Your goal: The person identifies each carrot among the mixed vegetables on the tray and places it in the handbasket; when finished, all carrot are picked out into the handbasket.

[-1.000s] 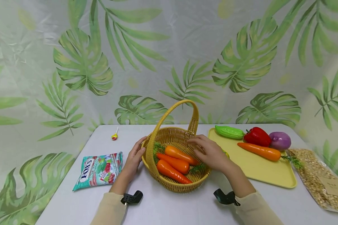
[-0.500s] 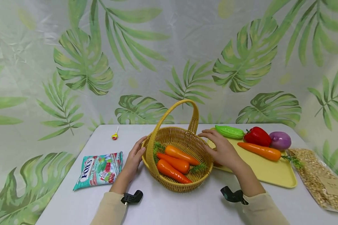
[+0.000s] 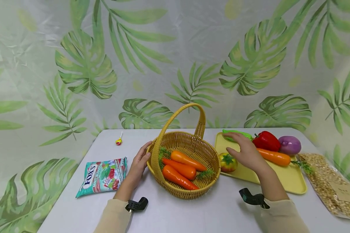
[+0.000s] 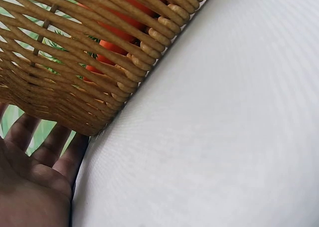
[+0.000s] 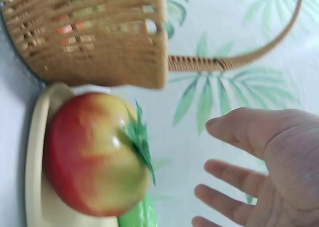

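Observation:
A yellow-brown wicker basket (image 3: 186, 194) with a tall arched handle stands mid-table, holding three orange carrots (image 3: 189, 160). My left hand (image 3: 138, 162) rests against its left side; in the left wrist view the extended fingers (image 4: 50, 146) lie along the woven wall. Just right of the basket, a red-and-yellow tomato (image 3: 228, 162) with a green leafy top sits on the near left part of a yellow tray (image 3: 293, 186). Over the tray my right hand (image 3: 249, 155) hovers with spread fingers, holding nothing. In the right wrist view the tomato (image 5: 94, 154) is apart from those fingers.
Also on the tray are a green bumpy vegetable (image 3: 247, 135), partly behind my right hand, a red bell pepper (image 3: 266, 141), a purple eggplant (image 3: 290, 145) and another carrot (image 3: 275, 157). A grain bag (image 3: 323, 174) lies right; a candy bag (image 3: 103, 176) and lollipop (image 3: 118, 141) lie left.
My right hand has moved from over the basket's right side rightward to above the tray, uncovering the tomato. The left hand and the basket stay in place.

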Demonstrator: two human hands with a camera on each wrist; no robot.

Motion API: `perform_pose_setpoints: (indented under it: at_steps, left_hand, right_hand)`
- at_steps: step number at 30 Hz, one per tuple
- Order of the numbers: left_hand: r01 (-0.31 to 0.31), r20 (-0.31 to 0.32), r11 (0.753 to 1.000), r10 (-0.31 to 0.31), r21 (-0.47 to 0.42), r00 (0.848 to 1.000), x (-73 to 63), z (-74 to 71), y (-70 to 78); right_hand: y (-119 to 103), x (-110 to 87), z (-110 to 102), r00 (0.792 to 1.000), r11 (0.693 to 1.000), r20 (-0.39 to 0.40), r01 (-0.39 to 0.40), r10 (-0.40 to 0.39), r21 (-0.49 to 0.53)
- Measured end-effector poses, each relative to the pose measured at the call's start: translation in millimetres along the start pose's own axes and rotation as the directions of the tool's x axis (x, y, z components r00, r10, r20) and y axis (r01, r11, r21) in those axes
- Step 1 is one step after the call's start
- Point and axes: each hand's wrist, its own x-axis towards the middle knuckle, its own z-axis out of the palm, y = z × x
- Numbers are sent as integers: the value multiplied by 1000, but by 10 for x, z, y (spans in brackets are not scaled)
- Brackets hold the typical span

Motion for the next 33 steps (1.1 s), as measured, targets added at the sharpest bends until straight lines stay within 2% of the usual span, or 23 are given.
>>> perform_pose_setpoints:
  at_steps: [6,12,16,25,33]
  left_hand:
    - [-3,4,1000,3,6,1000,0,-5,-4]
    - [0,-1,1000,0,18,1000,0,-8,-6]
    - [-4,1,1000,4,15,1000,2,-10,-12]
    - [-8,5,1000,8,12,1000,-1,-3,-10]
    - [-4,0,1000,4,18,1000,-4,1,-2]
  right_hand:
    - [176,-51,-131,997,998,31,-66,66,-14]
    - [352,-98,-238,988,989,64,-145,142,33]
    - [450,-139,-279,986,986,55,-161,159,31]
    - [691,-210,-319,978,977,18,-208,209,-44]
    - [792,-262,-385,965,964,14,-260,261,-57]
